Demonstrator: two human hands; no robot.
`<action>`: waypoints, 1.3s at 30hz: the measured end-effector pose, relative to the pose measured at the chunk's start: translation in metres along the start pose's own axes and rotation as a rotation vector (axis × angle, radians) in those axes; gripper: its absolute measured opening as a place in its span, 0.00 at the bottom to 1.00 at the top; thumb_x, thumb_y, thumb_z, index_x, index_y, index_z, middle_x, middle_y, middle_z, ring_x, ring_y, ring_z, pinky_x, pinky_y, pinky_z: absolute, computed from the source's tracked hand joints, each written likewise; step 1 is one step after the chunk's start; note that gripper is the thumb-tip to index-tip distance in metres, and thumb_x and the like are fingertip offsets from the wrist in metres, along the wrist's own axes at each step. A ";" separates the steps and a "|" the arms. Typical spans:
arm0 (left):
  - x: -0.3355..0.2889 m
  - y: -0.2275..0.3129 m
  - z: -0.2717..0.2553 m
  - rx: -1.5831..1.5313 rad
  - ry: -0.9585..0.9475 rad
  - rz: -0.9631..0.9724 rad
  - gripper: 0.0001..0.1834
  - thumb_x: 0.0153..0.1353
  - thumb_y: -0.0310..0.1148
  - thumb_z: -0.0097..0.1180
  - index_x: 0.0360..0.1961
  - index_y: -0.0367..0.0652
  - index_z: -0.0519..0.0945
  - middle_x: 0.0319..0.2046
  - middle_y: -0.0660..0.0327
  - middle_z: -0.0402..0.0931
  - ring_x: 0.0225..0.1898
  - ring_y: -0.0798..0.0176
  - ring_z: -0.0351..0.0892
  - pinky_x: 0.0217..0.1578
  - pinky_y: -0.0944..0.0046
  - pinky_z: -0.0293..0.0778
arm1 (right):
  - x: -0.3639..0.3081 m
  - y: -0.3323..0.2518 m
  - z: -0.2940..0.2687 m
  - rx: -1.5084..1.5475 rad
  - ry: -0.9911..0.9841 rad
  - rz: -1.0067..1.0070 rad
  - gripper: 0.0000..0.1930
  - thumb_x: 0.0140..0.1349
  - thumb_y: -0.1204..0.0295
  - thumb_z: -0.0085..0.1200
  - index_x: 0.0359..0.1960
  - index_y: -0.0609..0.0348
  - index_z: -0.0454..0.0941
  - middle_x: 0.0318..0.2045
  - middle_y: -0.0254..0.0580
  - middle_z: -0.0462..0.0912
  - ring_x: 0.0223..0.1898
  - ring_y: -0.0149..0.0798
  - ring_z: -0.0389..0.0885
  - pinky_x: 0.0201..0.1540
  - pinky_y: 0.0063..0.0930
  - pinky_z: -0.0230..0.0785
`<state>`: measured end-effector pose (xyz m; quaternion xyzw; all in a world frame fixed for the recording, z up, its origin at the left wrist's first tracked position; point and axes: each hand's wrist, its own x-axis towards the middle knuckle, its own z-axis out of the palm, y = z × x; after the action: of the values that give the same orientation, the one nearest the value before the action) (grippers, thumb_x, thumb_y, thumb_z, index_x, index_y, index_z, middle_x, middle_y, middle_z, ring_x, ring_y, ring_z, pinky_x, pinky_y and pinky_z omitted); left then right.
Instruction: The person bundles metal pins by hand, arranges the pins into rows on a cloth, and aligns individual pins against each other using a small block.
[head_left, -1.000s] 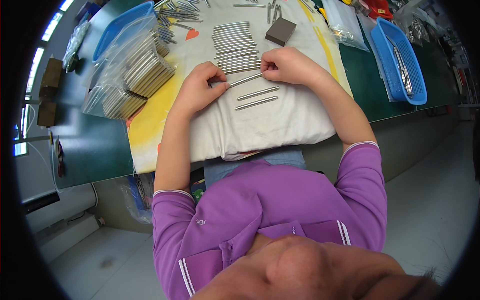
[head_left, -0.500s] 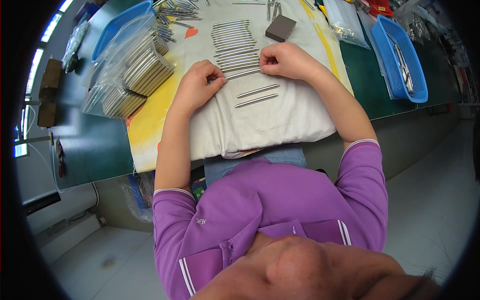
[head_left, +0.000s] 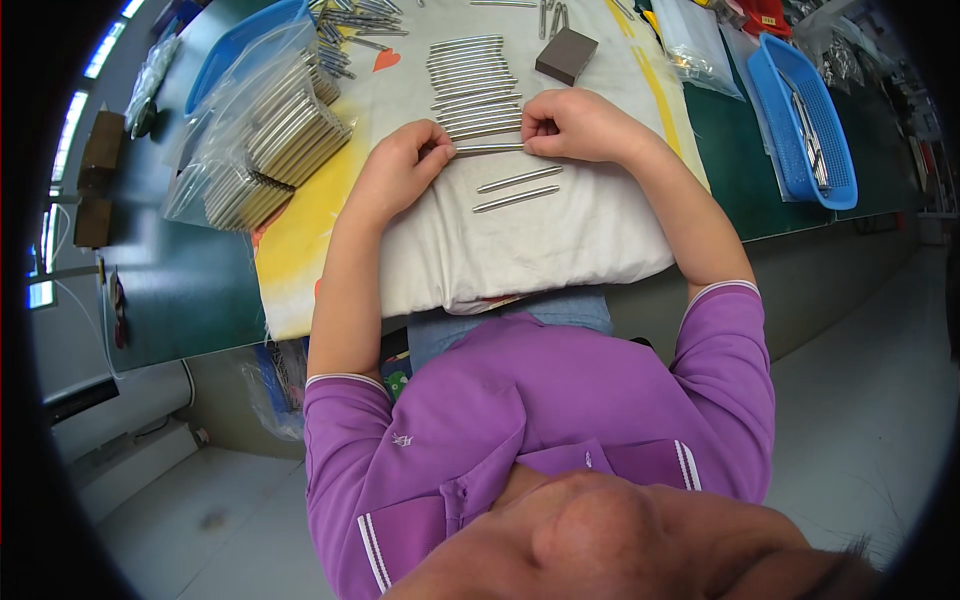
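Note:
A slim metal rod point(head_left: 489, 148) lies crosswise between my hands, just on the near side of a stacked row of similar silver rods point(head_left: 474, 88). My left hand point(head_left: 408, 160) pinches its left end between thumb and fingers. Its right end is in the closed fingertips of my right hand point(head_left: 565, 125). Nearer to me, two loose metal rods point(head_left: 518, 190) rest slightly slanted on the white cloth point(head_left: 560, 245). Beyond my right hand a dark brown block point(head_left: 566, 56) sits on the cloth.
At the left, clear plastic bags point(head_left: 190, 190) hold many stacked rods, beside a blue basket point(head_left: 225, 65). Loose rods point(head_left: 345, 35) are heaped at the far left. On the green table point(head_left: 730, 150) to the right stands a blue basket point(head_left: 845, 160) containing metal pieces.
The held rod has turned from a slant to nearly level, its left end moving slightly away from me. Both hands keep their pinch.

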<state>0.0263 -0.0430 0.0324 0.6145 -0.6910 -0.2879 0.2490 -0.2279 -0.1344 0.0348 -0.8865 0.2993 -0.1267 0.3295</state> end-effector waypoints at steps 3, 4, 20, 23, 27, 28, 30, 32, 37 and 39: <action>0.003 -0.014 0.008 -0.280 -0.009 0.013 0.03 0.67 0.27 0.54 0.39 0.39 0.76 0.29 0.67 0.74 0.32 0.73 0.72 0.37 0.72 0.70 | 0.000 0.000 0.001 -0.015 0.005 -0.016 0.06 0.54 0.72 0.61 0.29 0.61 0.79 0.27 0.37 0.80 0.29 0.33 0.78 0.35 0.27 0.72; 0.004 -0.015 0.009 -0.279 -0.008 0.013 0.03 0.67 0.27 0.54 0.39 0.39 0.76 0.29 0.67 0.74 0.32 0.73 0.72 0.37 0.72 0.70 | 0.000 0.000 0.001 -0.016 0.009 -0.018 0.06 0.54 0.72 0.61 0.29 0.61 0.79 0.27 0.38 0.80 0.29 0.33 0.78 0.35 0.27 0.72; 0.005 -0.013 0.013 -0.450 -0.041 -0.041 0.05 0.70 0.29 0.51 0.41 0.39 0.76 0.27 0.70 0.74 0.31 0.75 0.70 0.35 0.73 0.67 | -0.001 -0.002 0.002 -0.044 0.017 -0.041 0.06 0.54 0.71 0.60 0.30 0.60 0.80 0.28 0.39 0.81 0.29 0.35 0.80 0.35 0.28 0.73; 0.007 -0.016 0.015 -0.454 -0.004 -0.002 0.05 0.70 0.29 0.51 0.41 0.39 0.77 0.27 0.69 0.74 0.31 0.75 0.71 0.35 0.74 0.67 | 0.000 -0.006 0.007 -0.047 0.039 -0.043 0.06 0.54 0.71 0.60 0.30 0.60 0.80 0.28 0.39 0.81 0.29 0.35 0.80 0.35 0.29 0.73; 0.012 -0.017 0.013 -0.539 0.075 -0.017 0.05 0.70 0.29 0.52 0.41 0.40 0.77 0.29 0.69 0.75 0.32 0.76 0.72 0.37 0.74 0.69 | 0.005 -0.005 0.016 -0.108 0.207 -0.133 0.08 0.54 0.70 0.60 0.32 0.60 0.80 0.28 0.38 0.81 0.30 0.33 0.80 0.35 0.28 0.73; 0.014 -0.019 0.013 -0.539 0.083 -0.011 0.05 0.70 0.29 0.52 0.41 0.40 0.77 0.29 0.69 0.75 0.32 0.76 0.72 0.37 0.74 0.69 | 0.007 -0.006 0.016 -0.092 0.277 -0.122 0.08 0.55 0.70 0.60 0.33 0.61 0.80 0.28 0.37 0.81 0.30 0.32 0.80 0.36 0.27 0.73; 0.020 -0.023 0.015 -0.663 0.177 0.015 0.06 0.70 0.30 0.53 0.41 0.40 0.77 0.27 0.68 0.78 0.30 0.76 0.73 0.36 0.75 0.69 | 0.009 -0.011 0.014 0.056 0.280 -0.042 0.09 0.58 0.69 0.60 0.36 0.61 0.80 0.28 0.36 0.81 0.31 0.29 0.79 0.36 0.25 0.72; 0.028 -0.023 0.016 -0.702 0.215 0.044 0.06 0.70 0.31 0.53 0.41 0.39 0.77 0.27 0.67 0.78 0.31 0.76 0.74 0.36 0.75 0.70 | 0.015 -0.014 0.008 0.198 0.285 0.030 0.10 0.60 0.69 0.59 0.38 0.61 0.80 0.28 0.35 0.82 0.32 0.27 0.79 0.37 0.24 0.72; 0.066 -0.011 -0.001 -0.785 0.297 0.162 0.09 0.71 0.30 0.51 0.47 0.39 0.75 0.36 0.63 0.80 0.34 0.74 0.75 0.39 0.73 0.72 | 0.062 0.001 -0.022 0.298 0.395 0.062 0.12 0.61 0.66 0.56 0.43 0.57 0.83 0.29 0.37 0.85 0.29 0.30 0.80 0.36 0.26 0.72; 0.079 -0.006 0.001 -0.882 0.468 0.250 0.13 0.71 0.29 0.50 0.54 0.37 0.71 0.43 0.59 0.79 0.36 0.73 0.75 0.41 0.73 0.72 | 0.089 0.009 -0.041 0.267 0.436 0.065 0.13 0.63 0.65 0.56 0.43 0.58 0.83 0.29 0.36 0.84 0.32 0.28 0.79 0.38 0.24 0.72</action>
<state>0.0202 -0.1215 0.0269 0.4116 -0.4980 -0.3748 0.6650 -0.1787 -0.2152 0.0620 -0.7767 0.3723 -0.3426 0.3751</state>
